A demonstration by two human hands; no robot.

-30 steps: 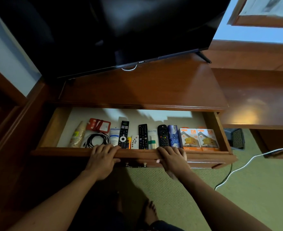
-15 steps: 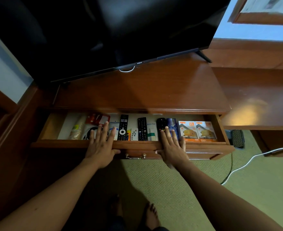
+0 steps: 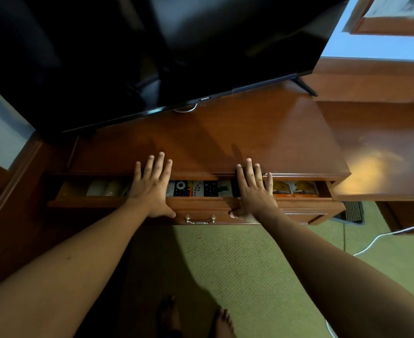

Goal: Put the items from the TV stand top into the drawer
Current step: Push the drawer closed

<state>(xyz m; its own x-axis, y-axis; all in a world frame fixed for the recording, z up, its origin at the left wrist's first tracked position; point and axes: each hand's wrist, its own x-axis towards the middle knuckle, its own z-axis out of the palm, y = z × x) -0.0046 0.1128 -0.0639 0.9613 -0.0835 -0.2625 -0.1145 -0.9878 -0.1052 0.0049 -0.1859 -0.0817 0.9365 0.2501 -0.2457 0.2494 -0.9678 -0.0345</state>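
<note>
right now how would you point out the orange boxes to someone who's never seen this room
Find the black TV on the wooden stand, then look at the nearly shut drawer just under the stand's top. In the open strip, go past the right hand to the drawer's right end: the orange boxes lie there, the only bright orange-and-yellow things beside dark remotes.

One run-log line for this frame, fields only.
phase: closing drawer | left hand: flat on front | right hand: flat on front | drawer: nearly shut, remotes inside | stand top: only TV

Both flat hands, left hand [image 3: 152, 189] and right hand [image 3: 254, 193], press the nearly closed brown wooden drawer [image 3: 201, 206] (remotes visible inside) beneath the black television [image 3: 167, 47].
</note>
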